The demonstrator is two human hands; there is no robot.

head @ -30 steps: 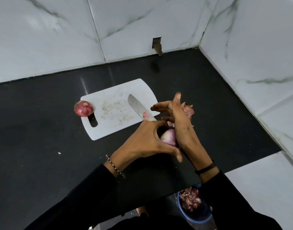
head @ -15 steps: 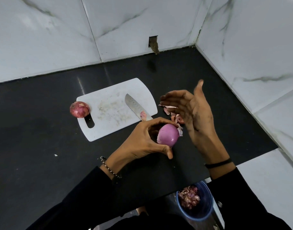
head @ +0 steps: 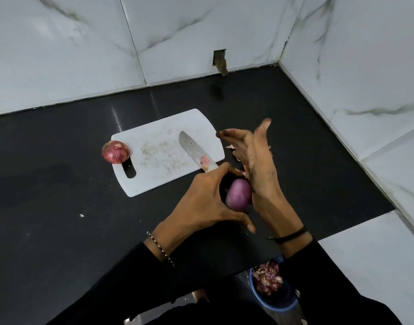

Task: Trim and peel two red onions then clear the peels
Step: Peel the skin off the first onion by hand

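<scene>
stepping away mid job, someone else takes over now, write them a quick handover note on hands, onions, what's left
Left hand: fingers curled round the peeled onion, above the counter.
Right hand: open, holds nothing, beside that onion.
Second onion: in its skin, at the left edge of the cutting board. Knife lies on the board.
Done: one onion peeled.
Left: peel the second, clear loose peels from the counter; a blue bowl below holds peels.

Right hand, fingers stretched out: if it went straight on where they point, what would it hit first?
Probably nothing nearby: the right hand hangs above the black counter, fingers aimed away past the cutting board, so the marble back wall looks first. Depth is hard to judge.
</scene>
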